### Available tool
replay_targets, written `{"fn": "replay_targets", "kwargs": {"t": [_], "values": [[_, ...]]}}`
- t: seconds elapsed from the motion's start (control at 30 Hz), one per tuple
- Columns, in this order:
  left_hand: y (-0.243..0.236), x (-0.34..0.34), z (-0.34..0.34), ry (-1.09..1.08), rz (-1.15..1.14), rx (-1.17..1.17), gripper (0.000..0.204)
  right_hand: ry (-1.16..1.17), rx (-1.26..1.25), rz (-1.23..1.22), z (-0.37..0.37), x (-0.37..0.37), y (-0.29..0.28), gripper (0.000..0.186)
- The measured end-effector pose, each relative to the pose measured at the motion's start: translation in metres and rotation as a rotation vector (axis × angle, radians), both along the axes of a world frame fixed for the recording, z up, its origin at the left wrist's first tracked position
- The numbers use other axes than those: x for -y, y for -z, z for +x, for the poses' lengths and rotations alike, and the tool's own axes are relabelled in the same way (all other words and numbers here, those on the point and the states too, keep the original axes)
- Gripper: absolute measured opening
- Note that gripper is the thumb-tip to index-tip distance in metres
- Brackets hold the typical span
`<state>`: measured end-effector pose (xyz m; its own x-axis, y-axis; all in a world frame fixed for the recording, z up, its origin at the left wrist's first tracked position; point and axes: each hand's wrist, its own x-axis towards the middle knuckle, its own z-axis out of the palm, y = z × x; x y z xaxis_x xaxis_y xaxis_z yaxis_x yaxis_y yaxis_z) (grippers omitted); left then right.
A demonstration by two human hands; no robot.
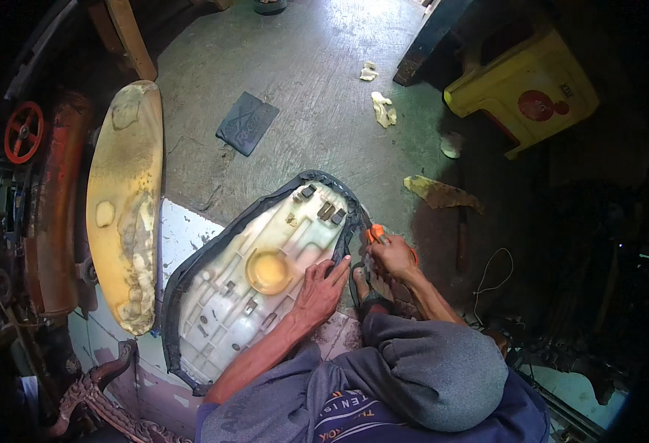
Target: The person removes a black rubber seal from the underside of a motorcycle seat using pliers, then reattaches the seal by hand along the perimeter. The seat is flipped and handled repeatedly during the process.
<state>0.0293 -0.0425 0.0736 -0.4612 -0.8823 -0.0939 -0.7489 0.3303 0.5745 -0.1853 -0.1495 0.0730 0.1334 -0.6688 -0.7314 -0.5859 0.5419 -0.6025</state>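
An upturned motorcycle seat (221,310) lies before me, its pale plastic base facing up. A black seat cover (237,213) is folded over its rim. My left hand (320,294) rests over the right side of the base, thumb and fingers closed on the cover's edge. Just to the right, my right hand (395,258) grips orange-handled scissors (374,233). Their dark blades point toward the black edge near the seat's far end. Part of the handles is hidden by my fingers.
Left of the seat lies a long yellowed foam pad (126,214), beside a rusty red cylinder (62,207) with a handwheel. Farther off are a dark flat slab (247,123), foam scraps (383,109) and a yellow plastic stool (524,88). My sandalled foot (372,288) stands by the seat.
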Motion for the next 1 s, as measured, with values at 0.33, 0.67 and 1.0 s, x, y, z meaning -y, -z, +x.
{"fn": "replay_targets", "kwargs": {"t": [0.33,0.67,1.0], "values": [[-0.004,0.001,0.0,-0.035,0.056,-0.028,0.061,0.141,0.079,-0.158,0.007,-0.026,-0.014,0.028],[-0.005,0.001,0.001,-0.084,0.082,-0.043,0.061,0.542,0.67,0.517,-0.015,-0.027,-0.004,0.036],[-0.01,0.004,0.004,-0.097,0.131,-0.114,0.067,0.376,0.721,0.385,-0.026,-0.021,-0.006,0.035]]}}
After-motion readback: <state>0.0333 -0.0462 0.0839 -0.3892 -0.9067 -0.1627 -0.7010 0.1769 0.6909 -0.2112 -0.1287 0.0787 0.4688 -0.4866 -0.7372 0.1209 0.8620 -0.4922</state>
